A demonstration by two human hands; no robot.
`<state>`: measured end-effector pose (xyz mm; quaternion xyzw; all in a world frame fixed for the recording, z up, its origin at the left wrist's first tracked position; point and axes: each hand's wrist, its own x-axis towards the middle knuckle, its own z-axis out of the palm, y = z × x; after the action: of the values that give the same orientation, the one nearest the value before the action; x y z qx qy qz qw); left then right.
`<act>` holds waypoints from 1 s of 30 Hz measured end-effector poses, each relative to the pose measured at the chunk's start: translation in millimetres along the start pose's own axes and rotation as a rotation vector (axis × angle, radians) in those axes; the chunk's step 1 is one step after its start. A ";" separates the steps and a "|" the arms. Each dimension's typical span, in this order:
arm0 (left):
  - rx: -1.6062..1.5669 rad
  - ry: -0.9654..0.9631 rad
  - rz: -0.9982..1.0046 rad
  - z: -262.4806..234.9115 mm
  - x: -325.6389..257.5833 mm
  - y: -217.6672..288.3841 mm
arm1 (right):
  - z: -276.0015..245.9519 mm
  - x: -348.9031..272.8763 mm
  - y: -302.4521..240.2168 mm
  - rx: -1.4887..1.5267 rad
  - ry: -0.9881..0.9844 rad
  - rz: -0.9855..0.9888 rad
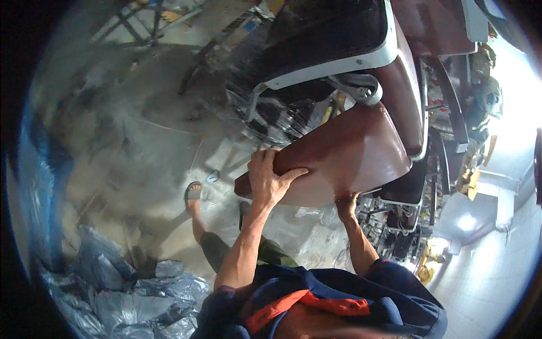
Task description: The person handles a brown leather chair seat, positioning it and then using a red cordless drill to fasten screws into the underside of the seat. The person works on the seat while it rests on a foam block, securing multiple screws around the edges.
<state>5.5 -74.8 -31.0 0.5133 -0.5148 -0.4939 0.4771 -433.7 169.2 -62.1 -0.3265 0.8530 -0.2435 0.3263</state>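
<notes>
A brown padded seat panel (341, 152) with a smooth, shiny cover lies tilted across both hands in front of me. My left hand (266, 176) is closed round its left end, thumb on the upper face and fingers over the far edge. At the near right edge, my right hand (346, 205) grips the same panel from below; most of its fingers are hidden beneath it. Just beyond the panel is a chair with a dark seat, whose white metal frame (339, 70) carries a curved bracket (361, 90).
More brown chair parts (432, 25) are stacked at the right, with metal frames below. Crumpled grey plastic sheeting (141, 299) covers the floor at lower left. My sandalled foot (193, 192) stands on the dusty concrete floor (124, 147). Metal frames lie at the far left.
</notes>
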 end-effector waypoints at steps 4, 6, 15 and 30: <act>-0.052 -0.040 0.001 6.2 12.7 -12.1 | 17.6 4.7 -13.3 0.239 0.135 0.005; -0.017 -0.043 -0.007 10.2 17.7 -16.6 | 20.1 9.7 -7.2 0.408 0.136 0.112; -0.147 -0.106 -0.081 19.4 31.6 -28.7 | 17.2 21.4 38.2 -0.052 0.081 -0.198; -0.139 -0.181 -0.112 15.7 38.2 -25.3 | 52.0 12.4 -36.9 0.066 0.338 0.045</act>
<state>-9.4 -112.3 -57.8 0.4605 -0.4908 -0.5984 0.4347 -388.9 125.1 -78.6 -0.2507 0.8943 -0.3156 0.1943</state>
